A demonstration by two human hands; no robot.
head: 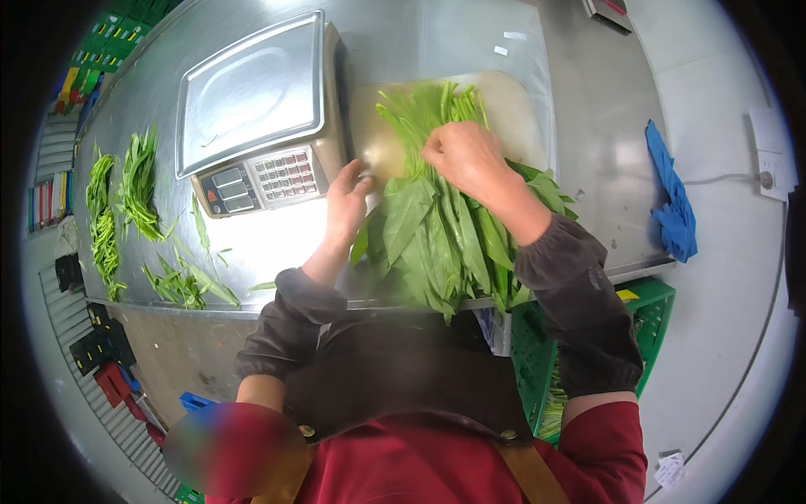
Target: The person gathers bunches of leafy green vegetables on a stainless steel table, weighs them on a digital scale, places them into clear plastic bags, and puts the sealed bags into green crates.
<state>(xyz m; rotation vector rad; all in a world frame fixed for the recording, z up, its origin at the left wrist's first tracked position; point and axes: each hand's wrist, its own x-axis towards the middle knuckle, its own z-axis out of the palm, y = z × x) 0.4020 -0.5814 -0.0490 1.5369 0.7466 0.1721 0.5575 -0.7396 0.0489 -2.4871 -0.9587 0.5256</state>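
A large bunch of leafy greens (441, 233) lies on a pale cutting board (510, 94), stems pointing away from me and broad leaves reaching over the table's near edge. My right hand (469, 154) rests over the stems with its fingers curled; whether it grips any of them is hidden. Just left of the bunch, beside the scale's keypad, is my left hand (349, 195), its thumb and fingers slightly apart and nothing seen between them. A digital scale (252, 94) with a steel pan stands to the left of the board.
Smaller bundles of greens (138, 183) and loose leaves (182, 283) lie on the left of the steel table (378, 25). Clear plastic sheeting (485, 38) is behind the board. A blue glove or cloth (670, 195) hangs at the right edge, above a green crate (655, 327).
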